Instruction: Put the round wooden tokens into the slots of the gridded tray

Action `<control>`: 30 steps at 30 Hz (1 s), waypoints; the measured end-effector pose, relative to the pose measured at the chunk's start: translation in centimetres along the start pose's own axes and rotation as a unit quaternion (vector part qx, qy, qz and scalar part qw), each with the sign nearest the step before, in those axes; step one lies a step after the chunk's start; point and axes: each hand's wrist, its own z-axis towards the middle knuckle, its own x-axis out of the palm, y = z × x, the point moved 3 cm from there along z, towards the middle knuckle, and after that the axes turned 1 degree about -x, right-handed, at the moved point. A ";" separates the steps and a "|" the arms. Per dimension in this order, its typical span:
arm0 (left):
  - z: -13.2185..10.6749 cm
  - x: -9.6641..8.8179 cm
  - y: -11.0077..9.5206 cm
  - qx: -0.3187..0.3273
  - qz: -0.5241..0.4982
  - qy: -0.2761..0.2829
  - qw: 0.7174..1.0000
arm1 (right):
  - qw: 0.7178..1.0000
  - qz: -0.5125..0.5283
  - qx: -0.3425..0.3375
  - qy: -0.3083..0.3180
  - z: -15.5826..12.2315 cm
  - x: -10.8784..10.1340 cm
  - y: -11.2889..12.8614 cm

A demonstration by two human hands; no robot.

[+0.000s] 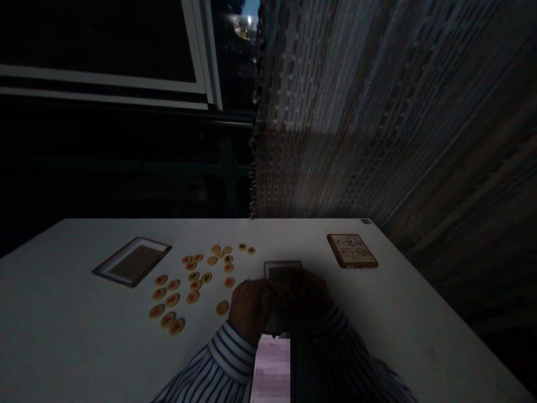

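Observation:
My left hand (249, 309) is closed, thumb and fingertips pinched at a round Chinese chess piece (269, 289) over a small shallow box (283, 263). In deep shadow, my right hand (312, 290) reaches over the other side of the same box, its fingers too dark to make out. Several pale round pieces (283, 292) show between the two hands. Just left of my left hand lies one blank-faced piece (222, 308). Further left, many wooden discs (172, 300) are spread on the white table, some with red characters, some with dark ones, some blank.
An open shallow box part (133, 261) lies at the left of the white table (84, 347). At the right sits a flat box with a printed lid (352, 250). A lit phone screen (272, 369) is at the near edge. Behind hangs a string curtain (319, 112).

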 end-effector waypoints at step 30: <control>-0.1 -1.1 -0.7 -0.021 -0.071 0.007 0.997 | 0.987 0.098 0.049 0.116 -0.3 0.9 1.5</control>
